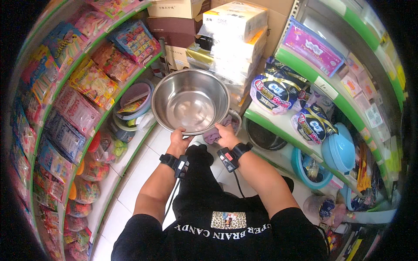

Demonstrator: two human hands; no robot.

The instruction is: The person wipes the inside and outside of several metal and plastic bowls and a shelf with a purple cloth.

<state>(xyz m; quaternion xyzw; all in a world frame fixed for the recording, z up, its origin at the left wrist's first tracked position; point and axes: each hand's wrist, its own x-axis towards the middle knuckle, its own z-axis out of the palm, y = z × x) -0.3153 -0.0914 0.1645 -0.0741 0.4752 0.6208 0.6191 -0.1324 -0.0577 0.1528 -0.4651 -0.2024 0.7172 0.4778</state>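
An empty stainless steel basin [191,104] is held out in front of me by its near rim, its shiny inside facing up. My left hand [179,141] grips the rim at the near left, with the thumb along the edge. My right hand [226,134] grips the rim at the near right; its fingers are partly hidden. Just below and beyond my right hand, a purple cloth [214,134] hangs at a small pail [237,121]. Both of my wrists wear black straps with small cabled devices.
Shelves with candy bags [94,83] and candy jars [94,169] curve along the left. Stacked cartons [235,19] stand behind the basin. Right shelves hold dark-blue packs [272,93], light-blue basins [339,148] and a teal basin [298,173]. A black round pan [264,133] sits low at right.
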